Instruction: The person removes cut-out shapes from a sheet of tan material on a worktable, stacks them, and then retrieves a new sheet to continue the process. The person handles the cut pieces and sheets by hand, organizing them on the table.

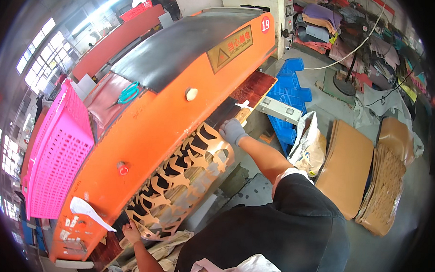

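A tan sheet with many shaped cut-outs (178, 175), a skeleton of leather-like material, hangs along the front of the orange press machine (170, 120). My left hand (131, 233), bare, has its fingers closed on the sheet's near-left edge. At the far-right end, my right hand (233, 131), in a grey glove, is curled at the sheet's upper corner, beside a small wooden piece (243, 113). What the gloved fingers hold is hidden. Dark-red cutting board (255, 89) shows beyond the right hand.
A pink basket (61, 154) and teal-handled scissors (129, 92) rest on the machine. A red button (123, 168) sits on its front. Blue plastic pallets (291, 90), a white sack (307, 141) and stacks of tan sheets (345, 169) stand at the right.
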### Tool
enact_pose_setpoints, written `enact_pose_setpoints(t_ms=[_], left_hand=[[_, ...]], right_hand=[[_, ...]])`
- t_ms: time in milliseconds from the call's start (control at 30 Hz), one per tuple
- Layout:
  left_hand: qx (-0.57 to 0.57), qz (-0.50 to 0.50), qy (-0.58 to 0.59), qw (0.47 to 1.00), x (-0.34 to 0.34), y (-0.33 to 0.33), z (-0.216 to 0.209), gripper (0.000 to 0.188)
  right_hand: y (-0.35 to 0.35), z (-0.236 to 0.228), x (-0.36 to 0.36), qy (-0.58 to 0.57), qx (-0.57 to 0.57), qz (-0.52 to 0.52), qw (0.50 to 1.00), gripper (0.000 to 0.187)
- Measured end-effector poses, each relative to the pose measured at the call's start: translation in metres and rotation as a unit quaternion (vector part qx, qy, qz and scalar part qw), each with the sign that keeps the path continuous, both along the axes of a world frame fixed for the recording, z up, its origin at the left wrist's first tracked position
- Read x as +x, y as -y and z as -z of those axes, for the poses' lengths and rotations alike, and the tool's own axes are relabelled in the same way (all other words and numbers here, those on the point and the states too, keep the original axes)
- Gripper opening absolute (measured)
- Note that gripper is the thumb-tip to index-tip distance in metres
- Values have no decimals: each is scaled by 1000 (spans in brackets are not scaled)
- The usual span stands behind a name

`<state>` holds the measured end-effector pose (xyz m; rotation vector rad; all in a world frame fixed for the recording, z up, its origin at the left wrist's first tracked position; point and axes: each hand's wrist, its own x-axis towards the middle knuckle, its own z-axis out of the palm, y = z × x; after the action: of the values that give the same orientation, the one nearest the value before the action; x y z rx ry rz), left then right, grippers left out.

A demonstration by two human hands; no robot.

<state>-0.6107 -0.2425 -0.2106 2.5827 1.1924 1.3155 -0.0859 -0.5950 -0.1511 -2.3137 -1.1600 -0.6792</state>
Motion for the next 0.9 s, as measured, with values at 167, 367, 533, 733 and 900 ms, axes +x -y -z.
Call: enact_pose_setpoints(t_ms=[167,367,533,733,900], left_hand=[[28,-22,-46,998,-5,3,6,39],[17,-43,-30,999,4,24,-29,30],[-7,-17,-3,1000,7,35,-64,34],[-22,5,-40,999,8,27,-78,29],[-197,68,32,978,25,-1,-120,19]], right_hand=[[5,1,4,17,-58,27,998,27],[3,-10,0,30,26,38,999,33],[4,-8,-4,-117,106,145,977,34],[-12,-47,9,-421,238,79,872,40],[-183,-115,-57,-304,43,-106,946,63]])
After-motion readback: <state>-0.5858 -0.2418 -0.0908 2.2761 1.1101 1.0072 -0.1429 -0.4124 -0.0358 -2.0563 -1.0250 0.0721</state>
